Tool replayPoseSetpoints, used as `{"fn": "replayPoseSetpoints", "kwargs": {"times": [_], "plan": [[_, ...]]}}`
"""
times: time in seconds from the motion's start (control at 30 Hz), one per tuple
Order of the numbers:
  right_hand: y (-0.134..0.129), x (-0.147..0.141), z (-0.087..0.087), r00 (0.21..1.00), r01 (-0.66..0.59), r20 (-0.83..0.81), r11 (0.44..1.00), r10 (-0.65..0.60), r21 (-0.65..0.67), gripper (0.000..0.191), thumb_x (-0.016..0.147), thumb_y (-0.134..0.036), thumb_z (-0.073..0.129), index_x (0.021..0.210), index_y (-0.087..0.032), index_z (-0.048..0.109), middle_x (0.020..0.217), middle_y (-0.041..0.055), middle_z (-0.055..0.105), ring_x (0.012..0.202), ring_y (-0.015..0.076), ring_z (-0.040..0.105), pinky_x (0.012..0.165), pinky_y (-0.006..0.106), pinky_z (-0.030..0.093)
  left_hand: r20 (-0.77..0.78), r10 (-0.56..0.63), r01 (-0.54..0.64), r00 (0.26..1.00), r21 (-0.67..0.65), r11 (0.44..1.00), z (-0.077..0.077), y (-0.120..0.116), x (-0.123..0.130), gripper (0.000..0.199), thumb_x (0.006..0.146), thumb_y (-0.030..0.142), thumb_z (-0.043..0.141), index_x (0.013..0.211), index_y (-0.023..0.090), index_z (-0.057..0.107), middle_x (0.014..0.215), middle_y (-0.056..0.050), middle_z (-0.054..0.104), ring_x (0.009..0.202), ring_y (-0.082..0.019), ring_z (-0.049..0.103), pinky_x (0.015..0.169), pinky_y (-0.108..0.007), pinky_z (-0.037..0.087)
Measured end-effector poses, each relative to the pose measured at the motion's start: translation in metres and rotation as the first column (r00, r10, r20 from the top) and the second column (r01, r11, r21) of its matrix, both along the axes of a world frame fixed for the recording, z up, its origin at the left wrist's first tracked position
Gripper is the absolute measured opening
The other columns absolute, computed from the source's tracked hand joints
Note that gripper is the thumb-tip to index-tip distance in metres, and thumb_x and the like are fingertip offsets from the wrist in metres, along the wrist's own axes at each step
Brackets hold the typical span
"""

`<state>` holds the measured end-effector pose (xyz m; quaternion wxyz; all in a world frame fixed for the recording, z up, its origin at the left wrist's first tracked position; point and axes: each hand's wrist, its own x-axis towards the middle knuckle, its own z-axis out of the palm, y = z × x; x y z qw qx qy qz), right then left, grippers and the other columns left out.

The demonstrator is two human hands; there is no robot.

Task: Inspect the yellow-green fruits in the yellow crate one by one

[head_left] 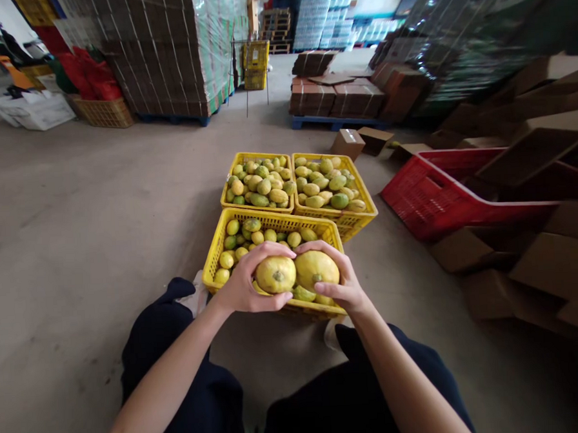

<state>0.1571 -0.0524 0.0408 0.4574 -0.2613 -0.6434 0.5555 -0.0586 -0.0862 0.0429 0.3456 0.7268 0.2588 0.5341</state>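
Note:
My left hand (244, 282) is wrapped around a yellow melon (275, 274), its stem end facing me. In my right hand (348, 283) is another yellow melon (317, 268), slightly larger looking, gripped between thumb and fingers. The two fruits are side by side, touching or nearly so. Both are held above the nearest yellow crate (214, 249), where smaller yellow-green fruits lie loosely and my hands hide part of them. Behind it, a left yellow crate (223, 193) and a right yellow crate (356, 224) are heaped with similar yellow-green melons.
To the right, a red crate (409, 200) holds cardboard, with flattened and open boxes (553, 264) around it. A small carton (347, 143) sits beyond the crates. Farther back are a loaded blue pallet (335, 120) and a tall wrapped stack (154, 52). Concrete floor (99, 207) extends leftward.

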Motion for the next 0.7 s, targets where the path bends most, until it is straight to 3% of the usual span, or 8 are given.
{"fn": "replayPoseSetpoints", "kwargs": {"times": [0.37, 0.7], "plan": [[0.0002, 0.0025, 0.0003, 1.0, 0.013, -0.012, 0.999, -0.014, -0.032, 0.05, 0.06, -0.045, 0.086, 0.104, -0.025, 0.074, 0.099, 0.0018, 0.069, 0.086, 0.0209, 0.061, 0.078, 0.029, 0.05, -0.001, -0.046, 0.046, 0.999, -0.073, 0.996, 0.0001, 0.0008, 0.0005, 0.049, 0.074, 0.022, 0.077, 0.12, 0.024, 0.061, 0.119, -0.008, 0.063, 0.115, -0.027, 0.059, 0.104, -0.041, 0.044], [-0.0017, 0.0049, 0.0017, 0.999, 0.019, -0.03, 0.999, -0.02, -0.04, 0.049, 0.06, -0.045, 0.087, 0.103, -0.027, 0.074, 0.096, -0.0008, 0.068, 0.084, 0.0181, 0.061, 0.075, 0.025, 0.05, 0.037, -0.067, 0.069, 0.997, -0.052, 0.996, -0.0019, 0.0043, 0.0061, 0.05, 0.073, 0.021, 0.077, 0.12, 0.024, 0.06, 0.118, -0.008, 0.063, 0.114, -0.026, 0.059, 0.103, -0.041, 0.045]]}}
